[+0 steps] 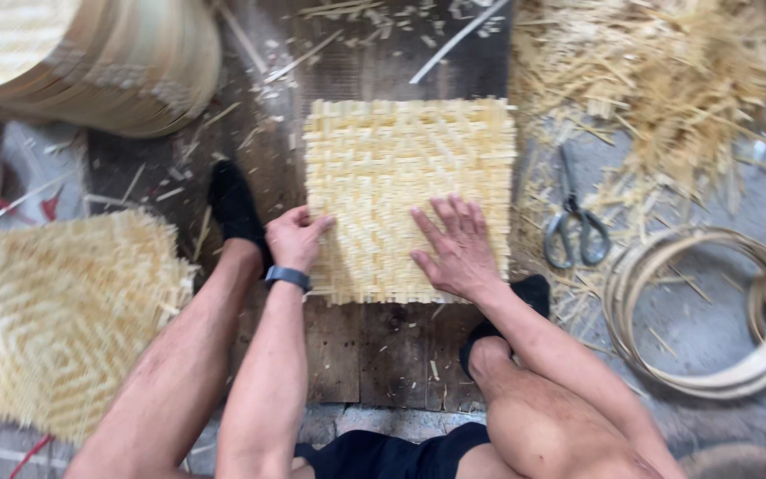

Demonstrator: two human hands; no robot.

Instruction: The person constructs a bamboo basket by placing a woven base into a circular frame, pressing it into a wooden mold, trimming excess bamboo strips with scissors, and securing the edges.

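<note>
While both hands (374, 244) on one woven mat (405, 151), one scissors (574, 226) beside.

floor (374, 355) | woven mat (410, 177) | scissors (574, 222) | hoops (711, 310) | straw scraps (667, 80)

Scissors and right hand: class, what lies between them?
Head view: between the scissors and the right hand lie the woven mat's right edge and scattered straw bits on the floor.

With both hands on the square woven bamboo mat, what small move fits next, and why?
Probably the left hand tucks or presses a strip at the pale square woven bamboo mat's left edge: its fingers pinch there, while the right hand lies flat, steadying the weave.
</note>
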